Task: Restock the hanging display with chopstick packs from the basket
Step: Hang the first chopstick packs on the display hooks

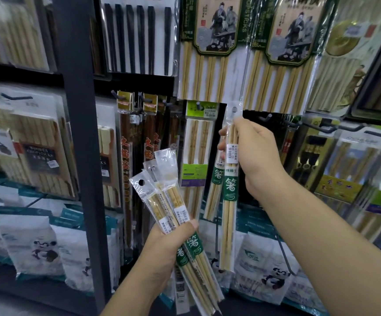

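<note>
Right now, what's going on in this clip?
A person is restocking chopsticks at a hanging display. The left hand grips a fanned bundle of packs. The right hand holds one pack upright by its top, raised in front of the hooks but not yet hung. No basket is in view.
</note>
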`<action>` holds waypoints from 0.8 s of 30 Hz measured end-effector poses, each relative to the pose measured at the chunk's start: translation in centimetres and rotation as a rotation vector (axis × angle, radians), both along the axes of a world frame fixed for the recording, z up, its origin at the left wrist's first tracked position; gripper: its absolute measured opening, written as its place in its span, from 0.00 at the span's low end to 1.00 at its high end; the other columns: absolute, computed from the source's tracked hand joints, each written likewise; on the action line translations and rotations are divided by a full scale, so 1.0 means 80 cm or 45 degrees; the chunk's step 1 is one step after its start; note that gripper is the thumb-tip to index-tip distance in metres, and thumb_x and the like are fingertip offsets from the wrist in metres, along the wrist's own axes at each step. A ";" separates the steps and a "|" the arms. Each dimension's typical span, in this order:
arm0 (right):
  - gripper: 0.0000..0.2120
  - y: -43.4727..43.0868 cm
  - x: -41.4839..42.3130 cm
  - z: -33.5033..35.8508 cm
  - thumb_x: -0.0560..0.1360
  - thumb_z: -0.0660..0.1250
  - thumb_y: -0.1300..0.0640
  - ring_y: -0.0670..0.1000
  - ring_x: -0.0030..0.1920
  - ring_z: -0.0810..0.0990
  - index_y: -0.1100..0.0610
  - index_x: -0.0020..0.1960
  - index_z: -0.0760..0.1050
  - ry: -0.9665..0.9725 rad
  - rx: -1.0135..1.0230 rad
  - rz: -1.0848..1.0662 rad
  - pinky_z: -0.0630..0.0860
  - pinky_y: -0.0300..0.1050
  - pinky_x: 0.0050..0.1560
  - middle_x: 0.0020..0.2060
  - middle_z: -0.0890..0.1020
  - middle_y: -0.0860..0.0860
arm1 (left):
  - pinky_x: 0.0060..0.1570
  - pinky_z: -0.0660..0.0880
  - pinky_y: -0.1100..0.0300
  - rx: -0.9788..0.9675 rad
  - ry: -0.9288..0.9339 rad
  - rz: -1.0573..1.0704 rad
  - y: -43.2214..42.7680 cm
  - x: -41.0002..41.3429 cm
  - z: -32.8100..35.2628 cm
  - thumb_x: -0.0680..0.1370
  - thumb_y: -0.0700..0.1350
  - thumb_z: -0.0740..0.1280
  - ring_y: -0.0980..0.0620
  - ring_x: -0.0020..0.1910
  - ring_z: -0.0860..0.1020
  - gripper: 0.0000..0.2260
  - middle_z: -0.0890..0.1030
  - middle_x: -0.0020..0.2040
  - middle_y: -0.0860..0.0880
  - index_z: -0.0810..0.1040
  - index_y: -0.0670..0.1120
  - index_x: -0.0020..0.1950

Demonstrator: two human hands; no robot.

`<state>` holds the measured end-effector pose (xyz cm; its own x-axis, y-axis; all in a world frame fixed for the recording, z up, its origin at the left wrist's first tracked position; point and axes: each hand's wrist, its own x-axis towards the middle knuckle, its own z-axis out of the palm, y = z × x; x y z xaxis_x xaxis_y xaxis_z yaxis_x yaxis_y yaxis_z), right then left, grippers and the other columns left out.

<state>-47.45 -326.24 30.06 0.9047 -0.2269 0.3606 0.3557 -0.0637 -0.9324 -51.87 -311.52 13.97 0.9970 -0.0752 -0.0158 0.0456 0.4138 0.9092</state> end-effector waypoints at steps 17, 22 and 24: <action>0.21 -0.014 0.014 -0.035 0.79 0.67 0.40 0.42 0.28 0.70 0.53 0.35 0.70 -0.072 -0.375 -0.461 0.70 0.40 0.35 0.27 0.71 0.44 | 0.36 0.80 0.65 0.068 -0.066 0.058 -0.001 0.000 0.001 0.73 0.45 0.79 0.52 0.38 0.85 0.04 0.85 0.38 0.50 0.85 0.51 0.41; 0.10 -0.003 -0.020 -0.063 0.78 0.71 0.51 0.37 0.32 0.75 0.51 0.40 0.76 -0.239 -0.416 -0.171 0.71 0.29 0.35 0.32 0.78 0.45 | 0.36 0.79 0.68 0.113 -0.142 0.027 -0.005 -0.004 0.008 0.76 0.40 0.75 0.54 0.41 0.87 0.11 0.88 0.42 0.51 0.87 0.58 0.42; 0.06 0.009 -0.032 -0.075 0.76 0.74 0.51 0.39 0.36 0.79 0.48 0.42 0.79 -0.106 -0.583 0.150 0.75 0.33 0.37 0.36 0.82 0.43 | 0.39 0.81 0.65 0.121 -0.171 0.024 -0.007 -0.005 0.011 0.76 0.42 0.77 0.50 0.45 0.87 0.08 0.88 0.46 0.48 0.87 0.56 0.45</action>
